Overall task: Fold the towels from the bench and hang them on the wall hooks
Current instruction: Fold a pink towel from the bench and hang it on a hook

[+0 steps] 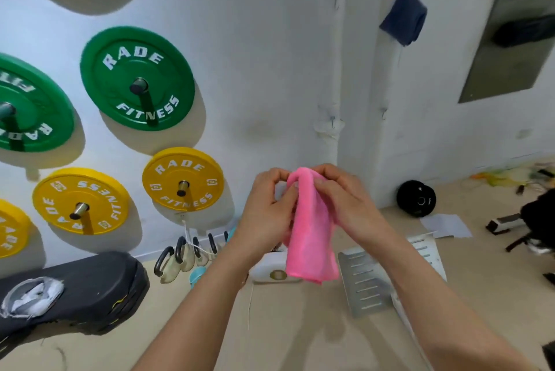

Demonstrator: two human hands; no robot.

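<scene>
A folded pink towel (310, 238) hangs in front of me, held up at its top fold by both hands. My left hand (267, 211) pinches its upper left edge. From the other side my right hand (345, 202) grips the top fold, thumb across the cloth. High on the white wall at the upper right a dark blue towel (404, 18) hangs folded; the hook under it is hidden. At the lower left lies a black padded bench (90, 289) with a torn patch showing white stuffing.
Green weight plates (136, 78) and yellow weight plates (183, 178) sit on wall pegs at left. Kettlebells (180, 259) line the floor by the wall. A metal slotted panel (369, 280), a white device (270, 268) and a black plate (416, 198) lie on the floor.
</scene>
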